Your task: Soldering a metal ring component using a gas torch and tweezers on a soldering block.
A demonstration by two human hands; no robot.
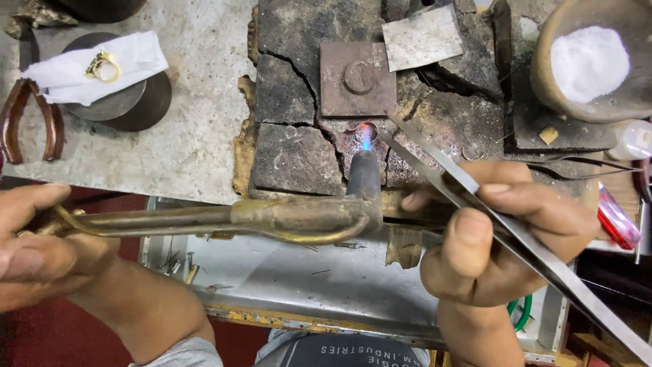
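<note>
A: Left hand (41, 251), lower left of frame?

B: Clenched around the rear end of a brass torch (272, 217). Tube running rightward across the lower middle, dark nozzle bent upward to frame centre. Small blue flame (367, 138) at the tip.

A: Right hand (496, 238)?

B: Lower right, grasping long steel tweezers (475, 204). Thumb pressed on top of the blades, fingers (523, 197) curled beneath. Tips reaching up and left, ending just right of the flame.

A: Target of the flame?

B: Small ring (360, 132), glowing at its edge, lying on a cracked charred block (299, 156) at centre. Well ahead of the right fingers, at the far end of the tweezers; contact between tips and ring impossible to tell. Well apart from the left hand.

A: Surroundings?

B: Square plate (358, 78) with a round boss just above the ring; grey sheet (422, 37) further up and right. Bowl (543, 75) of white powder, upper right. Second tweezers (584, 166) at the right edge, beside a red lighter (618, 221). Upper left: gold ring (102, 66) on white paper (129, 58) over a round steel block (129, 105), red-handled pliers (27, 119) at far left.
</note>
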